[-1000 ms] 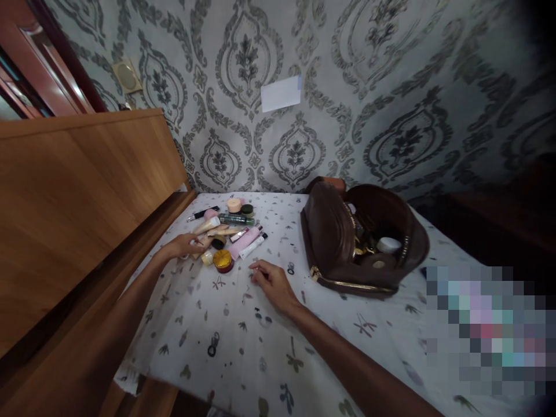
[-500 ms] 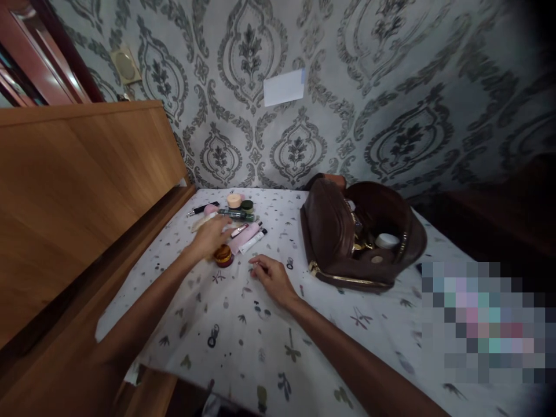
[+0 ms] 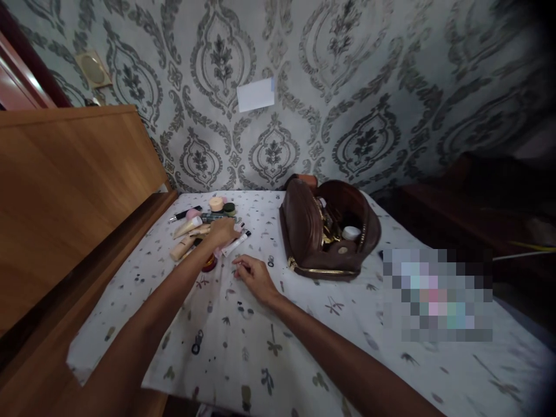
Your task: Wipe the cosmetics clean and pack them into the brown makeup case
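My left hand (image 3: 222, 233) is over the right part of a group of cosmetics, near a white tube (image 3: 236, 244); its fingertips are partly hidden, and what they touch cannot be made out. Under my left wrist sits an amber jar (image 3: 209, 264), partly covered. My right hand (image 3: 256, 277) hovers or rests on the patterned cloth, fingers curled together, with nothing nameable between them. Around the left hand lie a cream tube (image 3: 187, 227), a beige bottle (image 3: 182, 247), a dark green tube (image 3: 212, 218), a peach-lidded jar (image 3: 216, 204) and a dark-lidded jar (image 3: 229, 208).
An open brown bag (image 3: 321, 231) stands right of my hands, with a white-lidded jar (image 3: 351, 233) inside. A wooden panel (image 3: 78, 191) rises at the left. The patterned wall (image 3: 273, 145) is behind. A pixelated patch covers something at the right.
The view has turned to the right. My left hand has moved rightward across the cosmetics, uncovering the beige bottle and cream tube. My right hand has stayed in about the same place on the cloth.
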`<action>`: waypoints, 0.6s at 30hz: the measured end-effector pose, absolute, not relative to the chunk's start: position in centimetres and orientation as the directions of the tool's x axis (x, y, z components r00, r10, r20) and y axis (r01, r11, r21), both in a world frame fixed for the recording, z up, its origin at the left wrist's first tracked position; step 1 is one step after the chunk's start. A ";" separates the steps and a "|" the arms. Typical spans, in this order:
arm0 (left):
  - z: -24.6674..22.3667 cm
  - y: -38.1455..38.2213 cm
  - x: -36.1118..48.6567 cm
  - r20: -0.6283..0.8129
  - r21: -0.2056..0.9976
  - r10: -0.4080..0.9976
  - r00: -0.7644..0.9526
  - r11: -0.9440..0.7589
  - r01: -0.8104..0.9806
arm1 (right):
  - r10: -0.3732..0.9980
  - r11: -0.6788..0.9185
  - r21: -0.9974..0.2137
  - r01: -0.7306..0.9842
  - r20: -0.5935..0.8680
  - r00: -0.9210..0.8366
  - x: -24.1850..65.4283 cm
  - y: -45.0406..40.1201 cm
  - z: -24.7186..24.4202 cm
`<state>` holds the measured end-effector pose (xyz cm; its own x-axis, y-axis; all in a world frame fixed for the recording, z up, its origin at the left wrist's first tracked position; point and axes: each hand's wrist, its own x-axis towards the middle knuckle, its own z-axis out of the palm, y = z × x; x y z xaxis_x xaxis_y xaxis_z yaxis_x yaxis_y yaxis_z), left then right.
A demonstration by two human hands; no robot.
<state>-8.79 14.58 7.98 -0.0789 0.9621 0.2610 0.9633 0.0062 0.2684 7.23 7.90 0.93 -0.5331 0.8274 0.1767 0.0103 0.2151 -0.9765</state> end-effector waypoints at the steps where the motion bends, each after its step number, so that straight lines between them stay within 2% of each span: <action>1: 8.4 14.5 -8.7 0.262 0.259 0.961 -0.093 0.023 0.966 | 0.832 0.187 -0.982 -0.014 0.166 -0.530 7.2 7.9 0.9; 3: 9.8 14.1 -8.6 0.268 0.231 0.955 -0.127 0.065 0.971 | 0.838 0.130 -0.990 -0.060 0.142 -0.527 7.3 8.0 1.0; 6: 12.8 13.2 -8.3 0.399 0.253 0.905 -0.148 0.047 0.966 | 0.886 0.087 -0.988 -0.126 0.134 -0.445 7.3 8.2 1.4; 9: 14.8 11.5 -7.5 0.550 0.367 0.828 -0.107 -0.125 0.922 | 0.965 0.116 -0.982 -0.148 0.147 -0.218 7.3 8.3 2.4; 11: 14.7 9.9 -6.5 0.536 0.499 0.841 -0.077 -0.242 0.833 | 0.975 0.144 -0.977 -0.158 0.167 -0.149 7.5 8.3 3.3; 14: 12.5 7.7 -4.4 0.401 0.725 0.914 -0.067 -0.272 0.632 | 0.943 0.152 -0.972 -0.181 0.197 -0.268 8.1 7.8 4.5; 18: 9.0 6.0 -2.3 0.406 0.811 0.903 -0.142 -0.285 0.510 | 0.914 0.065 -0.983 -0.171 0.127 -0.386 10.1 6.2 4.4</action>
<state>-2.33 5.96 9.02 -0.1416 0.9026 0.4065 0.5104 -0.2853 0.8112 10.07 6.25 4.42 -0.3859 0.9137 0.1274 -0.1706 0.0650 -0.9832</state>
